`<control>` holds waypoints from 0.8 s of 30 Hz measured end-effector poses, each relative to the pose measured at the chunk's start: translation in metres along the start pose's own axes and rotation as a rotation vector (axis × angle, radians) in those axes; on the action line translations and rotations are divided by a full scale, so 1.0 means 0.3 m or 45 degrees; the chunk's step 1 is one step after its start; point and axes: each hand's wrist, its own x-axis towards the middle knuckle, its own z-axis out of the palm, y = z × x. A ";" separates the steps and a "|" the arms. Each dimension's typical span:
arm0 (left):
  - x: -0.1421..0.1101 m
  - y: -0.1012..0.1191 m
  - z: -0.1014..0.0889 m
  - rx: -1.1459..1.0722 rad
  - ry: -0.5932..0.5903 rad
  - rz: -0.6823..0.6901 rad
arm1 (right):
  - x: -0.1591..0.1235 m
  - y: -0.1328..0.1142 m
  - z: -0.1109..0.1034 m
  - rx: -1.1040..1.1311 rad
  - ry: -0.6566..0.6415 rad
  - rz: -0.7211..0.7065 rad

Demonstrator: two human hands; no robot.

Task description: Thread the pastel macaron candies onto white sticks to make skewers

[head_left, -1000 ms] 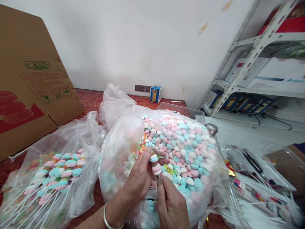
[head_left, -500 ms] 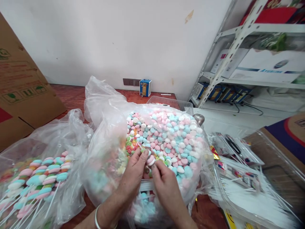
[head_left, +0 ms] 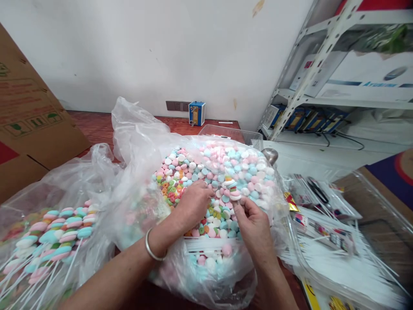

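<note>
My right hand (head_left: pixel 254 221) pinches the lower end of a candy skewer (head_left: pixel 233 193), a short upright stack of pale marshmallows and coloured gummy rings. Just left of it, my left hand (head_left: pixel 195 199) is held over the candy with its fingers curled together; what lies between the fingertips is hidden. Below both hands is a large clear plastic bag (head_left: pixel 135 159), opened wide. It is full of pink, blue and white marshmallows (head_left: pixel 254 165), with gummy rings (head_left: pixel 171 189) toward the left. White sticks (head_left: pixel 206 245) lie across the candy near the front.
At left, another plastic bag (head_left: pixel 97 168) contains several finished skewers (head_left: pixel 64 232) beside a cardboard box (head_left: pixel 29 112). On the right lies a clear tray (head_left: pixel 301 258) with white sticks and packets. A metal scoop (head_left: pixel 270 155), a blue device (head_left: pixel 196 113) and a white shelf rack (head_left: pixel 318 64) stand farther back.
My hands were together at the skewer and have parted. The right hand has moved right and up with the skewer; the left now hovers over the marshmallows.
</note>
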 end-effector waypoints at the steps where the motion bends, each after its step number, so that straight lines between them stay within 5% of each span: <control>1: 0.015 -0.001 0.012 0.056 -0.051 0.039 | 0.000 0.002 0.002 -0.038 -0.010 -0.004; 10: 0.061 -0.038 0.085 -0.072 -0.011 -0.153 | 0.079 -0.014 0.106 -0.393 -0.182 -0.042; 17: 0.025 -0.027 0.007 -0.326 0.075 -0.266 | 0.096 -0.004 0.102 -0.152 -0.197 -0.083; 24: -0.046 0.017 -0.037 -1.574 -0.027 -0.550 | 0.015 -0.035 0.055 0.397 -0.279 -0.132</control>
